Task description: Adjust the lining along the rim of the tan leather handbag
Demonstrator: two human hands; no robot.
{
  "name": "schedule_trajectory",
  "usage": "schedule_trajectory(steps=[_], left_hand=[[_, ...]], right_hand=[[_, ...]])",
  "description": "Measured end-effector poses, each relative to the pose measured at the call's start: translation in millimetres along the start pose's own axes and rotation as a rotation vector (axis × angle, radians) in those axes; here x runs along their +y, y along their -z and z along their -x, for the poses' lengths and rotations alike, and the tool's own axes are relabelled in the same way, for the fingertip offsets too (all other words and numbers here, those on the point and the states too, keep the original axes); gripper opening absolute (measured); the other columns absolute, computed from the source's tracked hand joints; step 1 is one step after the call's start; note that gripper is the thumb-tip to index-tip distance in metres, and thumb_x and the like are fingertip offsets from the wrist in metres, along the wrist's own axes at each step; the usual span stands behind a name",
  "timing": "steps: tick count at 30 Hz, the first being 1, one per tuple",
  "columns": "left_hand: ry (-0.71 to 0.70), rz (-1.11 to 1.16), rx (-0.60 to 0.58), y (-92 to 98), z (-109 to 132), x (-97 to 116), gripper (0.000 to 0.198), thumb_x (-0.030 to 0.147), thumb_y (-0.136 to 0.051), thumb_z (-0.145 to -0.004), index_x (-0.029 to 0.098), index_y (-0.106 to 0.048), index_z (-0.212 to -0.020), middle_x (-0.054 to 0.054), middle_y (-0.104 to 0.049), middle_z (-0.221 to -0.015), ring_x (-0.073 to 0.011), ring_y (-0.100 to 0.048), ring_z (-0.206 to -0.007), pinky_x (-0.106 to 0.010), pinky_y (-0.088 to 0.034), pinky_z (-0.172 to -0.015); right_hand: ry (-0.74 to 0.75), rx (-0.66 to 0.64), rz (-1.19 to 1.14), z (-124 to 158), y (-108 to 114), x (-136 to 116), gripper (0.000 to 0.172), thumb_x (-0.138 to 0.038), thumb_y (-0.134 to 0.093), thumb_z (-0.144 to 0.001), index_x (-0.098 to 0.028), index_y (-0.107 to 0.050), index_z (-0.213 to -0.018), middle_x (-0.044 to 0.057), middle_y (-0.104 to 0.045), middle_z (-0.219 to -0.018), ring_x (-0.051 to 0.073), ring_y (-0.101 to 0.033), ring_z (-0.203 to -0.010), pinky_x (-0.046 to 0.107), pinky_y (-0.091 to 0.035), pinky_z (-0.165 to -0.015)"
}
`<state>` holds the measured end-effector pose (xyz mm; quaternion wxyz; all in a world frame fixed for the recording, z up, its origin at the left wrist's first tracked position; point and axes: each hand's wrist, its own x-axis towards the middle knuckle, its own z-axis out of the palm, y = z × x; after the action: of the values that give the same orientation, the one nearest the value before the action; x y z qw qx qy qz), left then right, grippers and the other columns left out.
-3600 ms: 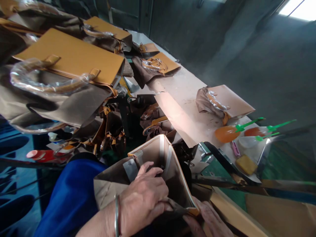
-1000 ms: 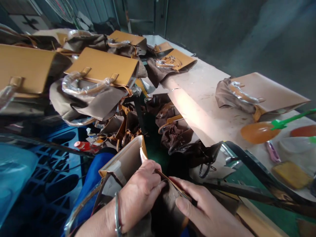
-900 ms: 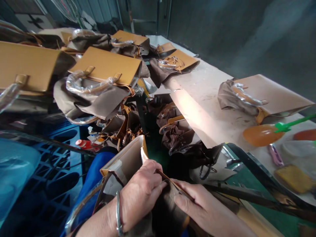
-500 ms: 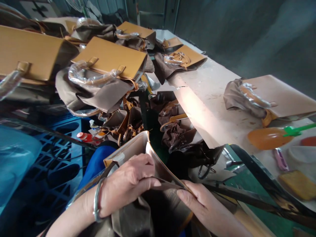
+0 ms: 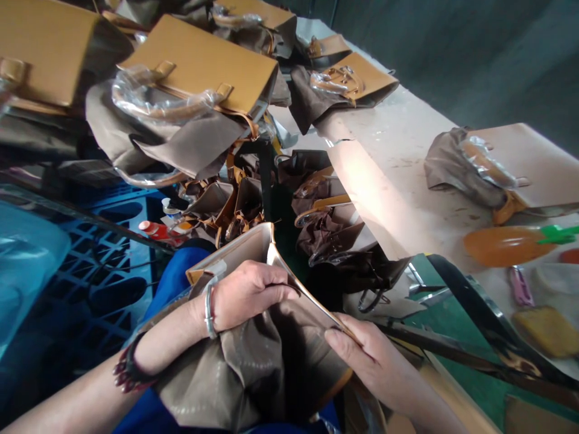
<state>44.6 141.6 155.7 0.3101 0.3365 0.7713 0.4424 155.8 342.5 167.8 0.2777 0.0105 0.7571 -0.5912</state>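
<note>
A handbag [image 5: 217,374] with a tan stiff panel edge and loose brown lining lies across my lap, its mouth facing up. My left hand [image 5: 256,295] reaches into the mouth, fingers curled and thumb pressed down on the brown lining along the inner wall; its fingertips are partly hidden. With thumb above and fingers behind, my right hand [image 5: 366,355] grips the bag's right edge. The far corner of the bag stands up, its pale inner side showing. Creased lining bunches below my left wrist.
Tan handbags with plastic-wrapped handles [image 5: 199,66] stand at the upper left. More bags hang or lie below the work table [image 5: 384,157]. On it are another bag [image 5: 538,163], an orange bottle [image 5: 502,246] and a yellow sponge [image 5: 547,330]. A blue plastic pallet [image 5: 117,265] is at left.
My left hand has moved slightly up and right along the inner wall, and more of the left forearm and lining shows. My right hand keeps its grip. The view has tilted down.
</note>
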Motion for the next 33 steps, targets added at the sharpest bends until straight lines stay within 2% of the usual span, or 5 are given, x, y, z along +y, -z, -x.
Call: schedule_trajectory(steps=[10, 15, 19, 24, 33], left_hand=[[-0.090, -0.225, 0.067, -1.5, 1.0, -7.2, 0.031, 0.033, -0.046, -0.087, 0.014, -0.050, -0.063, 0.003, -0.044, -0.061, -0.0083, -0.042, -0.058, -0.020, -0.033, -0.057], [-0.196, -0.344, 0.124, 1.4, 1.3, -3.6, 0.024, 0.030, -0.046, -0.087, 0.015, -0.054, -0.070, 0.002, -0.049, -0.067, -0.0105, -0.045, -0.066, -0.021, -0.034, -0.064], [-0.295, -0.349, 0.145, 0.3, 1.4, -2.4, 0.020, 0.024, -0.048, -0.087, 0.014, -0.055, -0.071, 0.000, -0.053, -0.070, -0.0112, -0.046, -0.070, -0.023, -0.035, -0.070], [-0.222, -0.326, 0.128, -2.9, 5.5, -1.6, 0.027, 0.024, -0.048, -0.087, 0.012, -0.052, -0.063, 0.000, -0.049, -0.065, -0.0108, -0.044, -0.065, -0.022, -0.035, -0.065], [-0.122, -0.525, 0.093, 5.7, 5.3, 8.7, 0.027, 0.033, -0.045, -0.088, 0.015, -0.057, -0.071, -0.001, -0.053, -0.071, -0.0138, -0.048, -0.071, -0.026, -0.036, -0.069]], right_hand=[[-0.042, 0.021, 0.076, -1.9, -2.7, 0.9, 0.032, -0.041, -0.036, -0.090, -0.016, -0.052, -0.080, -0.001, -0.050, -0.072, 0.015, -0.047, -0.074, 0.024, -0.038, -0.070], [-0.065, 0.057, 0.069, -3.8, -5.1, 0.2, 0.033, -0.042, -0.035, -0.090, -0.015, -0.048, -0.076, -0.002, -0.044, -0.070, 0.013, -0.040, -0.068, 0.023, -0.034, -0.062], [-0.062, 0.087, 0.071, -2.7, -7.5, 0.5, 0.034, -0.043, -0.036, -0.090, -0.014, -0.050, -0.077, -0.003, -0.039, -0.066, 0.011, -0.035, -0.063, 0.022, -0.031, -0.057], [-0.075, 0.086, 0.080, -2.2, -8.4, 1.6, 0.034, -0.043, -0.035, -0.090, -0.015, -0.049, -0.077, -0.002, -0.043, -0.070, 0.012, -0.040, -0.067, 0.023, -0.034, -0.061], [-0.033, 0.076, 0.129, -2.8, -7.8, 5.8, 0.033, -0.043, -0.034, -0.090, -0.017, -0.047, -0.076, -0.001, -0.047, -0.069, 0.016, -0.048, -0.077, 0.025, -0.037, -0.072]])
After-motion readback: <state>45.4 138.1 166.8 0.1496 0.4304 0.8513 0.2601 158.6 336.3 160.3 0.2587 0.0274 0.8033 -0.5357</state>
